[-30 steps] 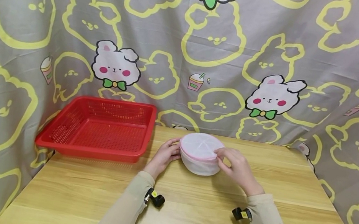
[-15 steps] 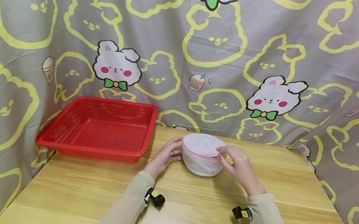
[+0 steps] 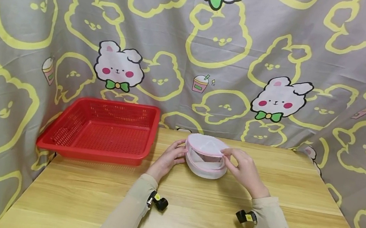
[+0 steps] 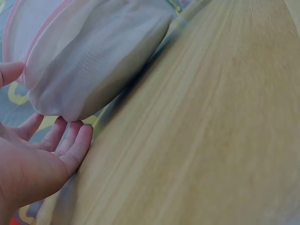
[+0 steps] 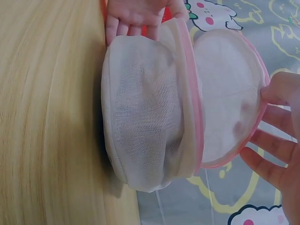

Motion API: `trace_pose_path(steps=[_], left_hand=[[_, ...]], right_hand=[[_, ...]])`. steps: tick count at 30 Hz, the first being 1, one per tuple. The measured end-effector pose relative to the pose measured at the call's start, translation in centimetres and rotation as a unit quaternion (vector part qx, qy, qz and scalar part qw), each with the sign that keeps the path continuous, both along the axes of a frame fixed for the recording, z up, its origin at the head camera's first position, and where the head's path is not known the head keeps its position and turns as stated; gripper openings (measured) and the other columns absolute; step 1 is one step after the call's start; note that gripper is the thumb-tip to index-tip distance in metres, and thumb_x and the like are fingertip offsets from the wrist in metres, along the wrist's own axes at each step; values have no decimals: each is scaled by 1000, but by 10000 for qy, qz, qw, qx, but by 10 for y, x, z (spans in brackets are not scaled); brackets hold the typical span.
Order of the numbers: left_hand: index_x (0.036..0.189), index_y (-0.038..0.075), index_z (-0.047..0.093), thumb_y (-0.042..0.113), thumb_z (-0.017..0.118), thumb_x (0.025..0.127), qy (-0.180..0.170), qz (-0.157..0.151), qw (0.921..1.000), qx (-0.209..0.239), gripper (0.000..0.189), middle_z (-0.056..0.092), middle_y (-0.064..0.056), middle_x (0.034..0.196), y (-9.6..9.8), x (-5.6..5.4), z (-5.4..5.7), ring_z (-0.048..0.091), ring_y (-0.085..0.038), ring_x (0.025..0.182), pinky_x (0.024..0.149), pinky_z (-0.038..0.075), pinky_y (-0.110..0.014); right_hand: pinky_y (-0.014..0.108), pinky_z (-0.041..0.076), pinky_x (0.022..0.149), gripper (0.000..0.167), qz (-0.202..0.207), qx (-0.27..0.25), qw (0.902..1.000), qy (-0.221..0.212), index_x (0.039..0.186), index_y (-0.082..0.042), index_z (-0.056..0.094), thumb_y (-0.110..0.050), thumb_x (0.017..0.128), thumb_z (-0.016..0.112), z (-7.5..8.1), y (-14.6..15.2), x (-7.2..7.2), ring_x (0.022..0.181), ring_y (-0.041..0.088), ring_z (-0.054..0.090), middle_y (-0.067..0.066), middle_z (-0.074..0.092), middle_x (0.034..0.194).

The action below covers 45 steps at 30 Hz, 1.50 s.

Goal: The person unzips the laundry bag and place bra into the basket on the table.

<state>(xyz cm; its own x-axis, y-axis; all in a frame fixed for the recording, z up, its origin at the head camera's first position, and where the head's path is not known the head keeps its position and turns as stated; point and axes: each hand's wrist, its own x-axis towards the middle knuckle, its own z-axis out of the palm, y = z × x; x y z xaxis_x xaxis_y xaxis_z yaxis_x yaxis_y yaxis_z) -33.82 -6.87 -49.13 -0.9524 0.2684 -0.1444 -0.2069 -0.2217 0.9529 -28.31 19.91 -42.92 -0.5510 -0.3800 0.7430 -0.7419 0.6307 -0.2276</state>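
Observation:
A round white mesh laundry bag [image 3: 204, 173] with pink trim stands on the wooden table, its lid [image 3: 207, 144] raised along the front and a gap showing beneath. My right hand [image 3: 245, 170] pinches the lid's pink edge between thumb and fingers; in the right wrist view the lid [image 5: 227, 98] tilts away from the bag's body [image 5: 145, 108]. At the bag's left side my left hand [image 3: 166, 159] rests with loosely extended fingertips against the mesh wall. Its thumb lies by the pink rim in the left wrist view. White fabric shows inside the gap.
To the left of the bag stands a large red plastic basket [image 3: 91, 154] with perforated walls. A grey curtain [image 3: 167, 29] printed with cartoon rabbits hangs behind and beside the table [image 3: 199, 219].
My right hand has drawn the front edge of the lid along and up, and the closed top has become a gap with the inside showing. The left hand stays at the side.

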Motion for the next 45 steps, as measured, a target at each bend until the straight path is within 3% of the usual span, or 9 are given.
trace_pose_path(steps=[8,16,22,29,31,35,39,41,45], left_hand=[[145,12,40,17,59,91,-41,43,10000,16,58,57,-3,118,0,0,-1,58,-11,94,86,49,-32],[144,12,41,17,60,91,16,3,10000,4,57,55,-7,127,-1,-1,-2,59,-11,93,86,49,-32],[145,12,41,19,60,93,51,-22,10000,-37,56,54,-9,130,0,-2,-2,58,-11,93,89,48,-34],[147,12,38,19,59,95,-3,-95,10000,-6,57,53,-5,127,-1,-3,-2,56,-12,96,97,47,-43],[148,11,36,19,58,95,-1,-166,9999,7,58,52,-4,126,-2,-3,-1,55,-12,97,100,45,-46],[149,9,34,17,57,95,-6,-305,9995,18,59,51,-3,126,-4,1,5,55,-13,98,105,41,-50],[149,8,34,17,57,95,15,-350,9994,-12,59,51,-5,126,-5,9,18,55,-13,98,108,38,-53],[148,8,35,17,57,95,49,-341,9994,-31,58,52,-5,125,-6,13,23,55,-13,98,107,39,-52],[148,8,35,17,57,95,77,-361,9993,-33,59,53,-3,120,-6,16,24,55,-13,98,107,39,-51]], right_hand=[[25,51,75,18,-13,-147,9998,-135,97,-6,68,3,81,70,7,-1,-2,81,17,64,5,70,88],[10,44,76,15,-280,-509,9976,-385,95,-6,67,3,83,70,19,1,-7,82,19,65,7,72,91],[16,52,71,12,-459,-791,9939,-616,95,-5,67,1,86,69,27,2,-14,80,20,67,8,73,89],[5,46,69,6,-535,-1403,9809,-1232,94,1,64,-2,89,67,39,2,-26,79,-8,60,16,72,86],[4,45,69,8,-507,-1587,9741,-1529,95,2,63,-5,91,65,43,3,-30,78,-13,56,20,72,89],[8,46,65,16,-498,-1897,9578,-2102,98,3,61,-11,94,63,53,7,-39,75,-8,57,23,70,93],[14,51,64,21,-470,-2306,9325,-2740,101,6,58,-15,96,61,59,14,-52,72,-1,59,10,69,85],[17,53,63,22,-380,-2637,9110,-3147,101,6,56,-15,97,59,60,18,-61,68,2,59,-1,66,78],[20,55,65,16,-199,-3335,8554,-3958,99,-1,54,-16,98,57,60,29,-78,69,3,62,-12,63,75]])
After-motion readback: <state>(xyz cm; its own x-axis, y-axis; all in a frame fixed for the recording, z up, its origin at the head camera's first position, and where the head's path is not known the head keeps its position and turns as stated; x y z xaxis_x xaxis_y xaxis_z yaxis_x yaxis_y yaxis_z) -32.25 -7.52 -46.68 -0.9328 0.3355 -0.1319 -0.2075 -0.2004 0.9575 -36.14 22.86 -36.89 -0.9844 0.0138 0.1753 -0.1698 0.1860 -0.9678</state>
